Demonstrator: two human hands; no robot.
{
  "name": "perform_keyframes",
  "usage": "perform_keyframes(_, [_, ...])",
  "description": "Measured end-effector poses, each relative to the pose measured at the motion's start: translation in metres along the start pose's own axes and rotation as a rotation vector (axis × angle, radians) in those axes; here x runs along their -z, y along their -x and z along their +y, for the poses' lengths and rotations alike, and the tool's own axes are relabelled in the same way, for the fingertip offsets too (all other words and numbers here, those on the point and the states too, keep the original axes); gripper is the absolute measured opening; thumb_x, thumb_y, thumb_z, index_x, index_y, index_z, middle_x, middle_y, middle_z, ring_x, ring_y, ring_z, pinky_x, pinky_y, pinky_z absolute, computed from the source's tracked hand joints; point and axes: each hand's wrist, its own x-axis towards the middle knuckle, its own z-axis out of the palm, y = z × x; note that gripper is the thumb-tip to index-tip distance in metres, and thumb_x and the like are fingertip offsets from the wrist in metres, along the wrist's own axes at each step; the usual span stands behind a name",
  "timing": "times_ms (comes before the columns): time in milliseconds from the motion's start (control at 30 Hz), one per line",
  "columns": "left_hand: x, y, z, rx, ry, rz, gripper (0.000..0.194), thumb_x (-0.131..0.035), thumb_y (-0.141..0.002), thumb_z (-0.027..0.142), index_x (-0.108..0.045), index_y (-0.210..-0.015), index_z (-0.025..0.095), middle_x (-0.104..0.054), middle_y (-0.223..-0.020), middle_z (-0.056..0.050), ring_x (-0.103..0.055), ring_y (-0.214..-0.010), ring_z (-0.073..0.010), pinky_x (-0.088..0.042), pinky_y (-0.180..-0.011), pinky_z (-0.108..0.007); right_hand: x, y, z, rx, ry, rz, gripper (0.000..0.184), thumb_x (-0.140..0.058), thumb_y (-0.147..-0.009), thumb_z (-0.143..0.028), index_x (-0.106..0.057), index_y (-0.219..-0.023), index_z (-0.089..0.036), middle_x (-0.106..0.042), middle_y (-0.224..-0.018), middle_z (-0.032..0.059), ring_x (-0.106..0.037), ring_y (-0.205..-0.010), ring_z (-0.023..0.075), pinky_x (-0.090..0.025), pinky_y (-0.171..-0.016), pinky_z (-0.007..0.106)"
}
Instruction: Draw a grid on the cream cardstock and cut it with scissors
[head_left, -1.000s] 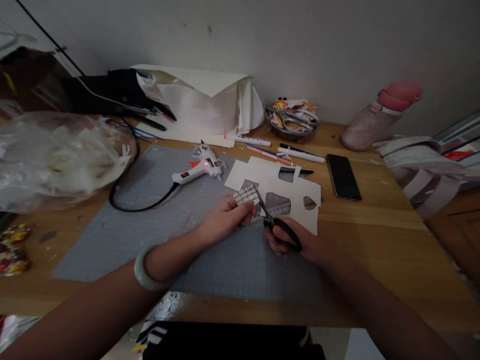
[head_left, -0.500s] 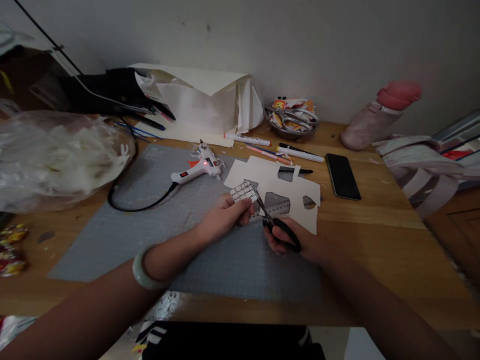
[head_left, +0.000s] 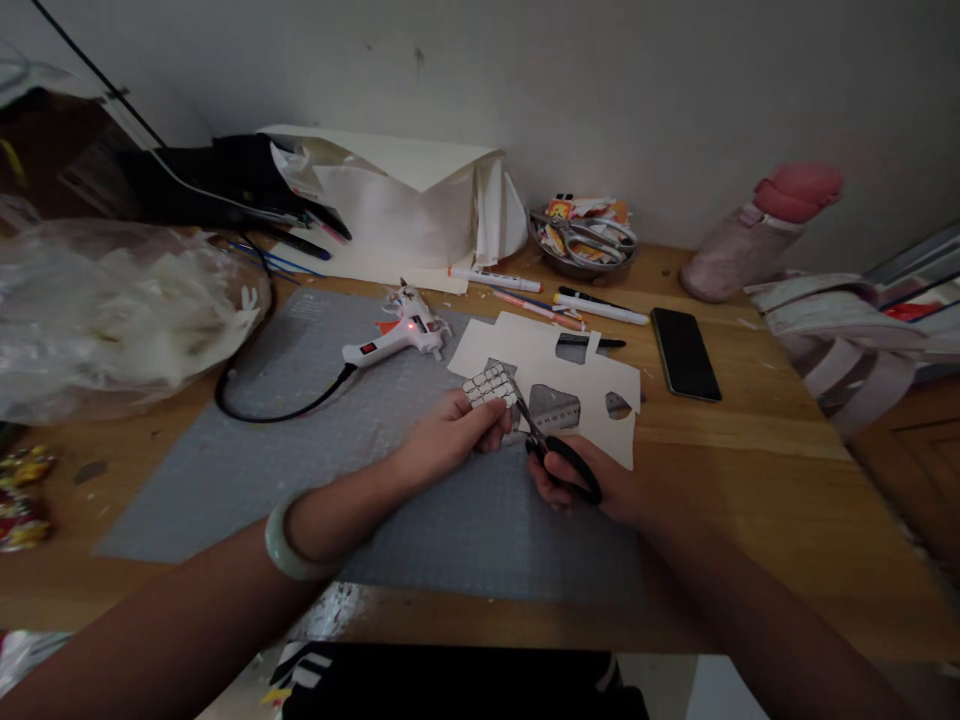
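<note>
My left hand pinches a small piece of card marked with a grid of little squares, holding it just above the grey cutting mat. My right hand grips black-handled scissors, whose blades reach up to the right edge of the small card. Under both lies a cream sheet of card with several shapes cut out of it. A pale green bangle sits on my left wrist.
A white glue gun with a red light and black cord lies on the mat. Markers, a black phone, a bowl holding scissors, a pink bottle, folded paper and a plastic bag crowd the wooden table.
Almost nothing differs. The small gridded card and the scissor blades have shifted slightly against each other; both hands stay in place.
</note>
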Motion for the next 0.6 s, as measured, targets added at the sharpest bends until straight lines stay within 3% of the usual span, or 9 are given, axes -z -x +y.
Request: perform_keyframes(600, [-0.0001, -0.0009, -0.0022, 0.008, 0.048, -0.006, 0.031, -0.045, -0.080, 0.039, -0.052, -0.057, 0.019, -0.047, -0.047, 0.003, -0.044, -0.050, -0.0114, -0.036, -0.051, -0.023, -0.0004, 0.0002, -0.0012, -0.045, -0.068, 0.035, 0.057, -0.061, -0.065, -0.074, -0.044, -0.065, -0.020, -0.039, -0.048, -0.0090, -0.036, -0.042, 0.0061, -0.032, -0.041, 0.022])
